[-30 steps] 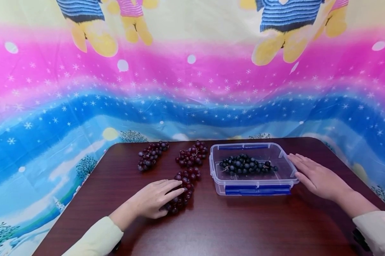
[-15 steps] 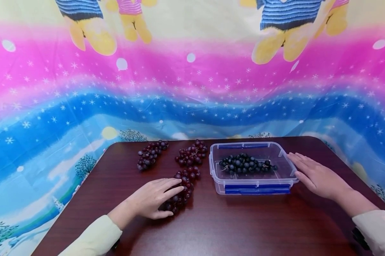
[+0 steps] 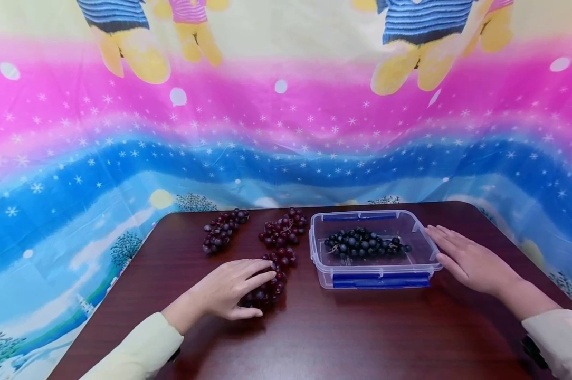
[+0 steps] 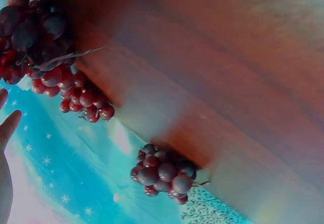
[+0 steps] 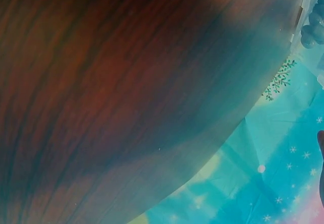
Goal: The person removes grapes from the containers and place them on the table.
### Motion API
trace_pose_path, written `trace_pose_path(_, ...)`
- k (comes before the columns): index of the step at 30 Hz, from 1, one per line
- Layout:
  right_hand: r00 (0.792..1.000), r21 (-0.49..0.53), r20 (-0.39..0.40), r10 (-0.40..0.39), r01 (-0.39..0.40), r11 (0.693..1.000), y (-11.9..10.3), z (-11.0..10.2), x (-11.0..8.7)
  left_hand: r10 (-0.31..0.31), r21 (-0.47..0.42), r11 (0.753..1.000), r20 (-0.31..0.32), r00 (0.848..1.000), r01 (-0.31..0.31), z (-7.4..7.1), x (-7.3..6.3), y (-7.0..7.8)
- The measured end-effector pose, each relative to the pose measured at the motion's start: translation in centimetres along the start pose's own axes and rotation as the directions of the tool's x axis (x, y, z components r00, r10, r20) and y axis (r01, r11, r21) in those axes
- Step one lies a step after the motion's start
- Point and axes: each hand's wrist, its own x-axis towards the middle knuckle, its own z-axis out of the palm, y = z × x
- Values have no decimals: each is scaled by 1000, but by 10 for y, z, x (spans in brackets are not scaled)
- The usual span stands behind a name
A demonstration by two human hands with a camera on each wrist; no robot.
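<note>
In the head view my left hand reaches over a bunch of dark red grapes, its fingers across the top and the thumb round the near side. That bunch fills the upper left corner of the left wrist view, and my palm hides part of it in the head view. A clear plastic food container with blue clips stands to the right, lidless, with a bunch of black grapes lying in it. Straight fingers of my right hand rest against the container's right side.
Two more bunches of red grapes lie toward the back: one far-left bunch and one middle bunch, left of the container. The dark wooden table ends at a printed cloth backdrop.
My left hand has shifted slightly forward over the grapes, its thumb coming further round the near side. The bunch's near end has moved slightly away. My right hand stays at the container.
</note>
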Motion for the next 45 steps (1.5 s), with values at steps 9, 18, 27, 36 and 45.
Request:
trace_pose_path(9,1000,-1,-8,-2,2,1000,0,1,1,19,6,1000,-43,999,-19,-7,23,-13)
trace_pose_path(18,1000,11,-24,12,-12,1000,0,1,1,43,21,999,-84,996,-42,-18,54,-26)
trace_pose_path(27,999,6,2,44,-44,999,-3,-2,0,48,21,999,-103,994,-46,-26,91,-37)
trace_pose_path(36,999,0,11,52,-52,999,-4,-3,-1,81,1,997,-163,983,-82,-31,133,-43)
trace_pose_path(45,998,-6,24,52,-52,999,-3,-2,1,17,-42,999,-160,987,-24,-22,165,-51)
